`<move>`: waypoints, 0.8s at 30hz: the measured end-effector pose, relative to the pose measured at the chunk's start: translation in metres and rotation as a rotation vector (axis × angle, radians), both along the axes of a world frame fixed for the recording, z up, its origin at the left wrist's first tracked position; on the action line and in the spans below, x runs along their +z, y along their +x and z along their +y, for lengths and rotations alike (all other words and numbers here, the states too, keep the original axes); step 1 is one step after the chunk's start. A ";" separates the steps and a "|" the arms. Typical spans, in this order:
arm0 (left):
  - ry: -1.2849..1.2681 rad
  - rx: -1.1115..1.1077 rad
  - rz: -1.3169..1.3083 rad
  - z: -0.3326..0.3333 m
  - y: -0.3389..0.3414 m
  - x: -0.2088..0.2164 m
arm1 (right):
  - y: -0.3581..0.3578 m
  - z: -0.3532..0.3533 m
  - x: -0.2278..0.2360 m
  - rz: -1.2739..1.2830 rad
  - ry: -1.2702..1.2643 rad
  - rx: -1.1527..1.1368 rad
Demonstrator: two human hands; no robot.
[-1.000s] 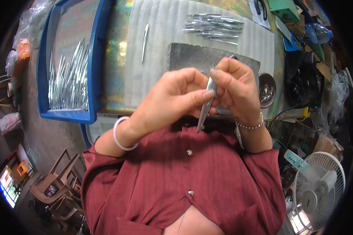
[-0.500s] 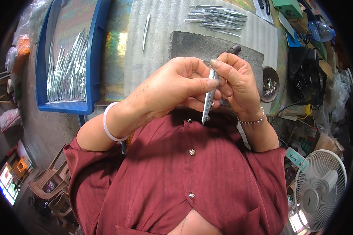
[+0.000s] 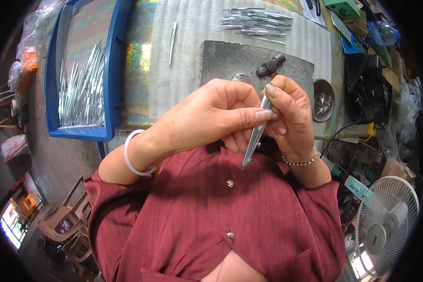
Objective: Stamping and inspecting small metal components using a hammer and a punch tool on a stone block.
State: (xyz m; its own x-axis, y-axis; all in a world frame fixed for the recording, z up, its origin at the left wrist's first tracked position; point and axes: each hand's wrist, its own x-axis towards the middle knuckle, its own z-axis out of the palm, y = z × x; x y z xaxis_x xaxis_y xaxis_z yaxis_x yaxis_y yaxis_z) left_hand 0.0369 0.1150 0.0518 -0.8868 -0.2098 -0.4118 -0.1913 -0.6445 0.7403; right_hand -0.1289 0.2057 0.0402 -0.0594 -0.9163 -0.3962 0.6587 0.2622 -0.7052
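Observation:
Close to my chest, both hands pinch a silver metal drawing compass (image 3: 254, 142), held slanting with its pointed end down toward me. My left hand (image 3: 221, 110) grips its middle between thumb and fingers. My right hand (image 3: 291, 105) pinches the upper end with thumb and forefinger. Two small screws show along its lower right side. Just beyond the hands a dark ball-peen hammer (image 3: 270, 66) rests on a grey stone slab (image 3: 225, 56), its handle mostly hidden by my right hand. A clear round item (image 3: 242, 78) lies partly hidden behind my left hand.
A blue tray (image 3: 110, 89) holding many slim silver pieces (image 3: 84, 89) stands at the left. One more silver piece (image 3: 173, 43) and a pile of them (image 3: 256, 23) lie on a foam sheet (image 3: 185, 61). A bowl (image 3: 331, 89) of small metal parts is at right; a fan (image 3: 385, 225) stands lower right.
Both hands have come slightly nearer my body with the compass. The hammer head and the clear round item now show more fully beyond them.

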 end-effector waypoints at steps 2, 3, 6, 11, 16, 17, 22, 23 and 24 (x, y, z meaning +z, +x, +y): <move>-0.019 -0.009 -0.015 0.000 -0.002 0.004 | 0.000 0.002 0.000 0.001 -0.005 -0.012; -0.039 -0.017 -0.030 0.000 -0.003 0.005 | -0.001 0.002 0.000 0.002 -0.011 -0.021; -0.081 -0.024 -0.027 0.000 -0.007 0.007 | -0.001 0.003 0.001 0.050 -0.009 -0.047; -0.117 -0.059 -0.018 -0.004 -0.013 0.007 | -0.001 0.007 -0.005 0.139 -0.024 -0.070; -0.117 -0.109 -0.060 -0.010 -0.022 0.009 | -0.002 0.011 -0.008 0.107 -0.038 -0.111; -0.099 -0.145 -0.067 -0.013 -0.024 0.009 | -0.002 0.012 -0.009 0.074 -0.028 -0.140; -0.074 -0.223 -0.043 -0.019 -0.034 0.006 | -0.001 0.019 -0.010 0.028 -0.027 -0.234; -0.079 -0.235 -0.038 -0.019 -0.035 0.007 | -0.001 0.019 -0.009 0.020 -0.033 -0.245; -0.085 -0.247 -0.033 -0.020 -0.036 0.007 | -0.001 0.020 -0.009 0.012 -0.038 -0.255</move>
